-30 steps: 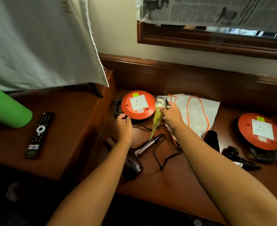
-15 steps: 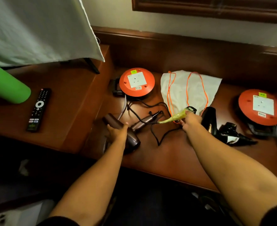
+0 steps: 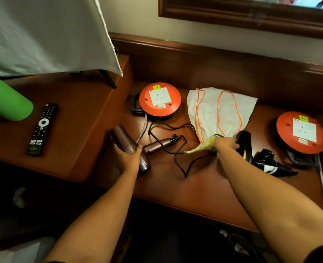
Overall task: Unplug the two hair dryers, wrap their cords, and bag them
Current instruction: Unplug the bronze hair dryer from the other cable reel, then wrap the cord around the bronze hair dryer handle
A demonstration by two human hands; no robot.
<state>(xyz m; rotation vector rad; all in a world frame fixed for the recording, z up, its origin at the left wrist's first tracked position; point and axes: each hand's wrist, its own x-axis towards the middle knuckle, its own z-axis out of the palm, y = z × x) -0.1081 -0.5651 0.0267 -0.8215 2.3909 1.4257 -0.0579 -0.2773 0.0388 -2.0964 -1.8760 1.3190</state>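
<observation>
Left hand point(image 3: 127, 160) grips the brown hair dryer point(image 3: 130, 147) on the desk point(image 3: 204, 185); right hand point(image 3: 224, 145) pinches its plug point(image 3: 216, 137) beside the white bag point(image 3: 221, 111).

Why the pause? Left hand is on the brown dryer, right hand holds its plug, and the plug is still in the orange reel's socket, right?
Not quite. The head view shows the plug out of the orange reel, whose socket is empty. The right hand holds it down by the bag. The left hand does grip the brown dryer.
</observation>
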